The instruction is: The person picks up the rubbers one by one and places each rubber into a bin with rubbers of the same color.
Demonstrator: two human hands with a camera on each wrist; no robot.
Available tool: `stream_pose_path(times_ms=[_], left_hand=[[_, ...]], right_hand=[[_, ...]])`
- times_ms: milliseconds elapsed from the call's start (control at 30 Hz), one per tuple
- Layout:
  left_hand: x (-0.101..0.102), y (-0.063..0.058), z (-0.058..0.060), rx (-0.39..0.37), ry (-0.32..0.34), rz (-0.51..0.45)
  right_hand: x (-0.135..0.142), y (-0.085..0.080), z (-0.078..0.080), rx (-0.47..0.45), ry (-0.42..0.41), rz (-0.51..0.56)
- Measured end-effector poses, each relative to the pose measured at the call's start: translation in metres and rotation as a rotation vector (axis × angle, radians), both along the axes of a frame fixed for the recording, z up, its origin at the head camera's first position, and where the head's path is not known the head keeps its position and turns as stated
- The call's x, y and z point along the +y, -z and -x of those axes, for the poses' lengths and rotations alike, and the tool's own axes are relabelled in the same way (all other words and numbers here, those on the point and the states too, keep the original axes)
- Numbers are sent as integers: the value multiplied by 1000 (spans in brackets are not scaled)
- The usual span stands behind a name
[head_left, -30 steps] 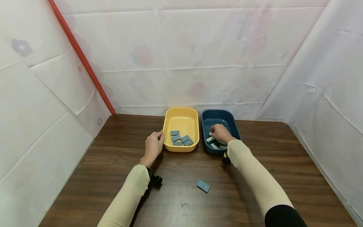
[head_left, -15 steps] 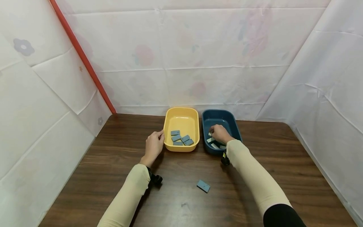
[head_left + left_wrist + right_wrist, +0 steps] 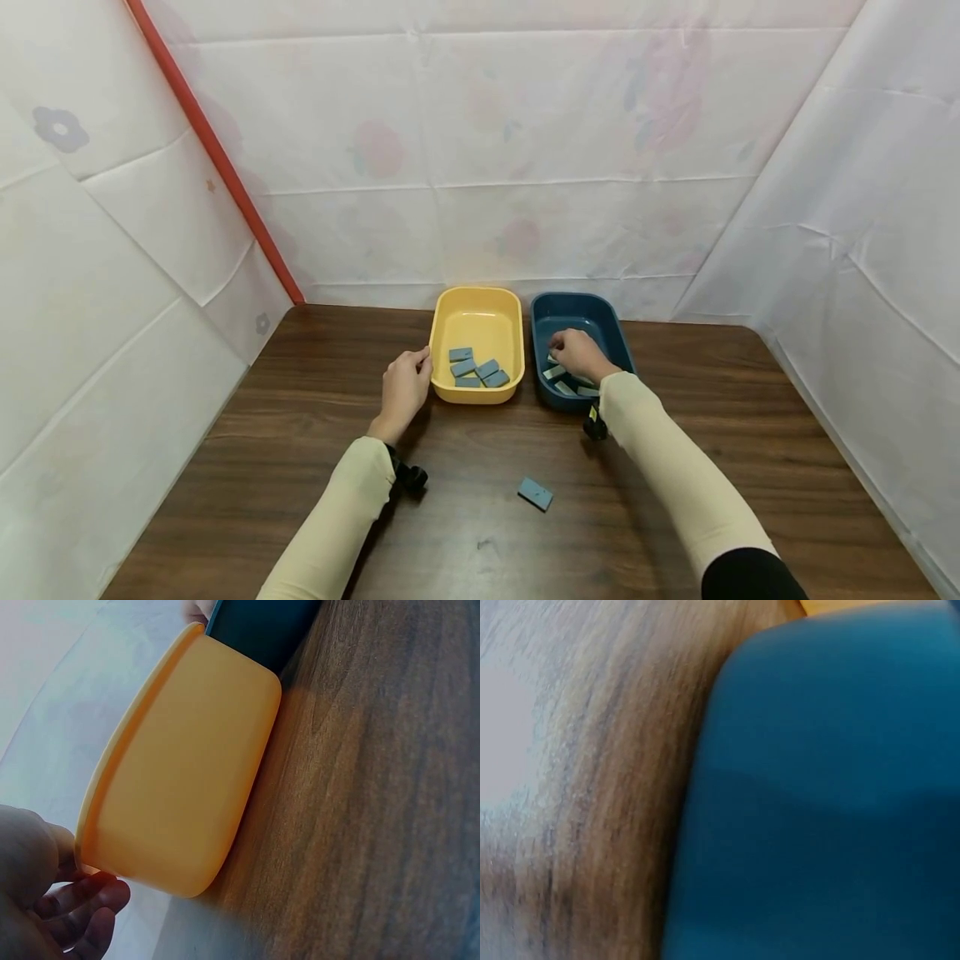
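My left hand [image 3: 405,387] grips the rim of a yellow tub [image 3: 480,325] at its left side; the left wrist view shows the thumb and fingers [image 3: 97,900] around the rim's corner. Several flat grey-blue rectangular tiles [image 3: 462,367], like dominoes, lie in the yellow tub. My right hand [image 3: 581,354] reaches down into a dark blue tub [image 3: 573,308], fingers bent down by several pale-looking tiles [image 3: 554,372]. Its fingertips are hidden, so whether they pinch a tile does not show. In the right wrist view the blue tub's outer wall [image 3: 817,787] fills much of the picture.
One grey-blue tile [image 3: 536,494] lies alone on the brown wooden table [image 3: 465,467], nearer me than the tubs. Both tubs stand side by side near the back edge, close to a white cloth wall [image 3: 480,150]. More cloth hangs left and right.
My right hand has shifted very slightly left within the blue tub. The left hand stays at the yellow tub's rim. The head view has shifted a little.
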State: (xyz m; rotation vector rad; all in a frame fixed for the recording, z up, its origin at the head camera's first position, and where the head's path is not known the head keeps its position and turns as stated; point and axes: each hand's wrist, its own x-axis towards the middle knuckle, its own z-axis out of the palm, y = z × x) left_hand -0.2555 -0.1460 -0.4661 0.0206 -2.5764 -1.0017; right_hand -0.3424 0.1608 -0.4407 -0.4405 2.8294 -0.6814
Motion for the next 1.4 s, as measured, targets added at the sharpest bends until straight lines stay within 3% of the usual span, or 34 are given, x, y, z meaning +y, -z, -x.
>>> stream_pose_path(times_ms=[500, 1133, 1400], left_hand=[[1, 0, 4, -6, -4, 1], [3, -3, 6, 5, -6, -4], [2, 1, 8, 22, 2, 1]], right_hand=[[5, -18, -8, 50, -5, 63], [19, -29, -20, 180, -28, 138], [30, -34, -29, 234, -13, 171]])
